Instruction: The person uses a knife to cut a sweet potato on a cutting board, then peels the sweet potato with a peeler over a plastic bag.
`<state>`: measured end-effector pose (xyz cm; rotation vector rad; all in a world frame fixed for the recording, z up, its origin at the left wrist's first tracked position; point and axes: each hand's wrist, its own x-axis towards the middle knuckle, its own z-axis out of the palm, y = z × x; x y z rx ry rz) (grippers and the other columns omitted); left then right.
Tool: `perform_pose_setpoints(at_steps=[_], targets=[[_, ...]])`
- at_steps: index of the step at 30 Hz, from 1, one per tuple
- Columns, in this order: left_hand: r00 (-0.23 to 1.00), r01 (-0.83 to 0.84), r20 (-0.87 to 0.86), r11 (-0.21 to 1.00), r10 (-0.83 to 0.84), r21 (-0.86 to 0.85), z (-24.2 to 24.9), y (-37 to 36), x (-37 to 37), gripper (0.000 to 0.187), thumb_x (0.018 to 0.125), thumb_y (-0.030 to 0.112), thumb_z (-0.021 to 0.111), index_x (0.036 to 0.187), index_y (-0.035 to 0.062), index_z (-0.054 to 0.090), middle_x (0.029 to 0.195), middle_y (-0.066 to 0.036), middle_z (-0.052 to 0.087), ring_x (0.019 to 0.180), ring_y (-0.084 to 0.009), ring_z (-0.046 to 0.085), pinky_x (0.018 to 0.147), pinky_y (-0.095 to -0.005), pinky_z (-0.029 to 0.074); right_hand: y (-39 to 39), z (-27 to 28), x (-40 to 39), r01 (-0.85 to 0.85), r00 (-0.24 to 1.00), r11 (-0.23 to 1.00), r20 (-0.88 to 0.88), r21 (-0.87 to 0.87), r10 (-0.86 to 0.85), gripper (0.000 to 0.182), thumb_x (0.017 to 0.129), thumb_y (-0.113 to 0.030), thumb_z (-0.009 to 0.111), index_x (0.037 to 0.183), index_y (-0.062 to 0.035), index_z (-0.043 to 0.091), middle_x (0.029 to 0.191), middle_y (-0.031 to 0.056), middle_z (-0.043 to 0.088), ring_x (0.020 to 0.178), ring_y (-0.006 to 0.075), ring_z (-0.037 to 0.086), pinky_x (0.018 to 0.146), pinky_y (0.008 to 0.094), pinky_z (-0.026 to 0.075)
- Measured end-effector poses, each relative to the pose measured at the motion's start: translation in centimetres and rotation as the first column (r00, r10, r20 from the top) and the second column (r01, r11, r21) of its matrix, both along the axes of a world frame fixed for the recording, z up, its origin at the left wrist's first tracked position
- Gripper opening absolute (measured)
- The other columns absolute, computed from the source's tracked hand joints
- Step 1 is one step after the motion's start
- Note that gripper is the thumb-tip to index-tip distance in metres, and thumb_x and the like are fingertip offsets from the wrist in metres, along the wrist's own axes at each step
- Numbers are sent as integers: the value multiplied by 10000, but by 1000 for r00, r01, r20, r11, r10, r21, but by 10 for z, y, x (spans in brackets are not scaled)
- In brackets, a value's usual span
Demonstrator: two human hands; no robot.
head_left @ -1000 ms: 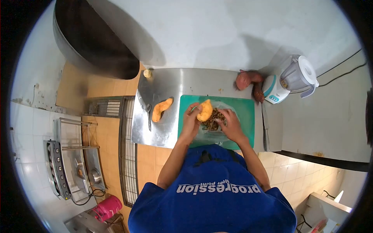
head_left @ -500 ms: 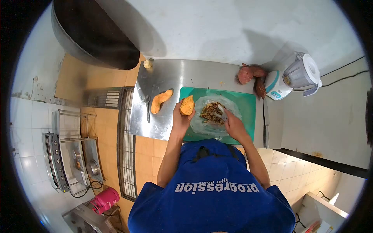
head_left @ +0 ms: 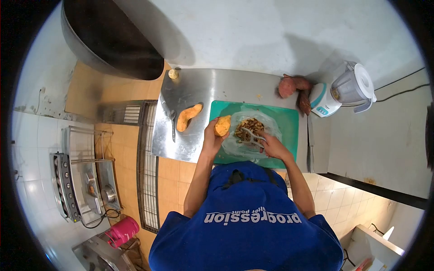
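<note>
My left hand (head_left: 212, 138) is closed around a peeled orange sweet potato (head_left: 223, 126), held over the left part of the green cutting board (head_left: 291, 122). In my right hand (head_left: 274, 147) is a pale Y-shaped peeler (head_left: 253, 137), its head over the peelings. A clear plastic bag (head_left: 271, 123) lies spread on the board with a heap of dark and yellowish peelings (head_left: 251, 125) in it. Left of the board, another peeled sweet potato (head_left: 187, 117), curved in shape, rests on the steel table (head_left: 176, 149).
A spoon (head_left: 172, 122) lies near the table's left side, and a small pale piece (head_left: 173, 73) sits at its back corner. Reddish unpeeled sweet potatoes (head_left: 289, 86) are at the back right beside a blender (head_left: 334, 97). A knife (head_left: 310, 144) lies right of the board.
My right hand has turned, and the peeler now points left over the peelings. The sweet potato in my left hand has tilted and shifted slightly right.
</note>
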<state>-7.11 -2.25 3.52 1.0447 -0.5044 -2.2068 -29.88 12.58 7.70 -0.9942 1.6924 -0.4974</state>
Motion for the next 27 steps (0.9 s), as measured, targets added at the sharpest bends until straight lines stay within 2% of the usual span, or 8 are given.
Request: perform_pose_setpoints(at_steps=[5, 8, 9, 10, 11, 13, 16, 27], targets=[[999, -8, 32, 1000, 8, 22, -1, 3, 4, 326, 1023, 346, 531, 1274, 142, 565, 1196, -49, 676, 1046, -204, 667, 799, -348, 544, 2, 9, -4, -177, 983, 983, -49, 55, 179, 441, 1069, -257, 462, 1500, -163, 440, 938, 209, 672, 694, 239, 680, 620, 412, 556], [999, -24, 47, 999, 23, 28, -3, 4, 4, 320, 1021, 345, 531, 1265, 140, 567, 1190, -50, 677, 1040, -206, 668, 797, -348, 542, 4, 11, 7, -121, 988, 986, -105, -112, 109, 435, 1064, -263, 479, 1493, -195, 460, 926, 206, 672, 762, 294, 699, 668, 424, 557], [998, -35, 52, 999, 34, 23, -4, 4, 3, 320, 1021, 345, 531, 1261, 138, 568, 1187, -51, 678, 1038, -206, 668, 798, -347, 540, 4, -3, 14, -89, 977, 890, -213, -447, -9, 439, 1049, -246, 498, 1486, -213, 472, 954, 198, 677, 808, 322, 701, 693, 440, 558], [998, -30, 52, 999, 29, 26, -5, 4, 3, 320, 1021, 345, 531, 1261, 138, 568, 1187, -51, 678, 1038, -206, 668, 798, -347, 540, 5, -15, 19, -94, 949, 680, -272, -727, -159, 445, 1035, -229, 517, 1479, -231, 484, 982, 190, 682, 854, 349, 702, 717, 455, 558], [999, -29, 37, 999, 28, 24, -4, 3, 3, 321, 1020, 347, 534, 1261, 139, 568, 1181, -51, 679, 1037, -206, 668, 799, -344, 538, 7, -23, 19, -91, 948, 681, -272, -727, -163, 445, 1035, -229, 517, 1479, -231, 484, 982, 190, 682, 854, 349, 702, 717, 455, 558], [999, -26, 20, 999, 26, 17, -2, 2, 2, 322, 1019, 349, 536, 1261, 139, 567, 1175, -51, 680, 1037, -206, 668, 801, -341, 537, 11, -37, 16, -372, 852, 784, -518, -497, 76, 509, 980, -170, 559, 1477, -257, 492, 1090, 175, 685, 918, 393, 688, 731, 475, 563], [999, -45, 31, 999, 44, 15, 5, 0, 2, 318, 1018, 349, 538, 1259, 144, 571, 1167, -48, 681, 1034, -202, 668, 801, -335, 533, 11, -49, 17, -375, 827, 836, -552, -401, 107, 587, 929, -122, 576, 1487, -276, 481, 1079, 173, 672, 870, 385, 688, 697, 471, 571], [998, -7, 59, 1000, 6, 11, 14, 6, 0, 323, 1021, 355, 506, 1230, 127, 597, 1172, -43, 666, 1012, -170, 636, 820, -363, 493, 15, -48, 15, -371, 774, 842, -631, -393, 46, 634, 917, -103, 553, 1512, -294, 446, 971, 168, 651, 785, 395, 668, 650, 485, 557]])
